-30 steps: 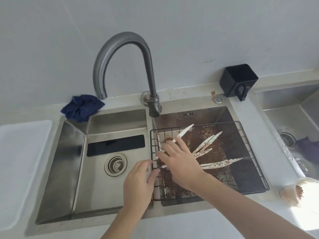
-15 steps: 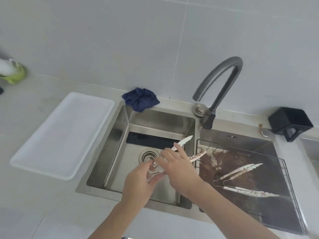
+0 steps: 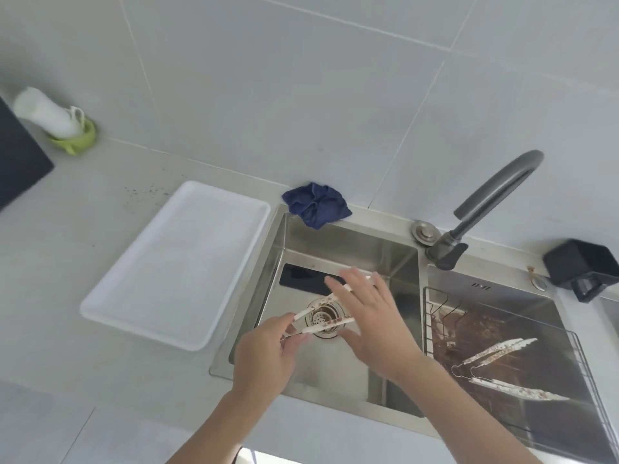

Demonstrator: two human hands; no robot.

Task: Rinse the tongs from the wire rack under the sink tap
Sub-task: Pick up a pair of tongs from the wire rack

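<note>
My left hand (image 3: 264,354) pinches the hinge end of a pair of white tongs (image 3: 323,324) smeared with brown residue, held over the drain (image 3: 323,318) of the left sink basin (image 3: 348,249). My right hand (image 3: 371,319) hovers just above the tongs with fingers spread and covers their tips. Another dirty pair of tongs (image 3: 495,366) lies on the black wire rack (image 3: 584,356) over the right basin. The grey curved tap (image 3: 492,199) stands behind the divider, its spout pointing left. No water is running.
A white tray (image 3: 177,262) lies on the counter left of the sink. A blue cloth (image 3: 316,204) sits at the basin's back corner. A black box (image 3: 582,266) stands at the far right, a white and green item (image 3: 57,120) at the far left.
The tongs have left the wire rack and moved left to above the drain. My right hand has let go and spread open; my left hand keeps the hinge end. The view swung left.
</note>
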